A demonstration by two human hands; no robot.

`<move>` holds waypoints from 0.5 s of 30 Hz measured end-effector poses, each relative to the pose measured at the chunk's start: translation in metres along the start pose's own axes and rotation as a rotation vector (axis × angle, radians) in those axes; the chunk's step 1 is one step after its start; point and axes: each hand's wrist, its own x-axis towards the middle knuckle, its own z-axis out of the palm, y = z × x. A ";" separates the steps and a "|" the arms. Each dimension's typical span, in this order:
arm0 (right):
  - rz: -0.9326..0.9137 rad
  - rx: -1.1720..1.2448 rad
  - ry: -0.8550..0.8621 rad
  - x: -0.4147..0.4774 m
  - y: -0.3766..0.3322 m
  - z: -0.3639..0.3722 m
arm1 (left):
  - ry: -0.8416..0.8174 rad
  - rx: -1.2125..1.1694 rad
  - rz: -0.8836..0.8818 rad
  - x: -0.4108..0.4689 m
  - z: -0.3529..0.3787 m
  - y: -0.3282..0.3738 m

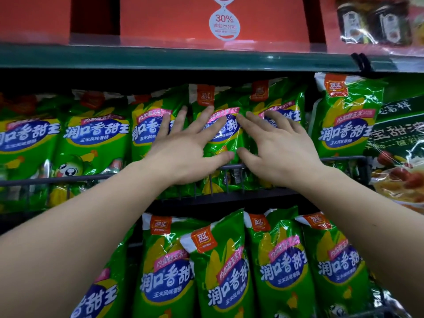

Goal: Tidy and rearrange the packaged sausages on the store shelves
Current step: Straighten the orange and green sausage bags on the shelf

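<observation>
Store shelving, green shelf edge (160, 58) above | middle-row sausage packs (96, 134) stand upright behind wire rail (68, 177) | left hand (183, 145) fingers spread straight, pressing flat on centre pack (221, 136) | right hand (280, 145) fingers spread straight, touching the same pack and the one just right of it | lower-row packs (218, 260) nearer, overlapping

Glossy plastic sausage packs (220, 134) — wire rail (68, 179)
</observation>
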 end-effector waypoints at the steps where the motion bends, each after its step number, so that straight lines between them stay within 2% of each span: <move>1: 0.008 -0.003 0.001 0.000 -0.001 0.000 | 0.001 0.002 0.002 0.000 0.000 0.000; 11: 0.013 0.059 -0.031 -0.003 -0.007 -0.001 | -0.005 -0.067 0.124 0.000 -0.003 -0.008; 13: 0.009 0.120 0.024 -0.009 -0.008 -0.001 | 0.000 -0.072 0.145 -0.001 -0.003 -0.011; 15: 0.036 0.154 0.150 -0.017 -0.007 -0.001 | 0.011 -0.057 0.152 -0.002 0.000 -0.012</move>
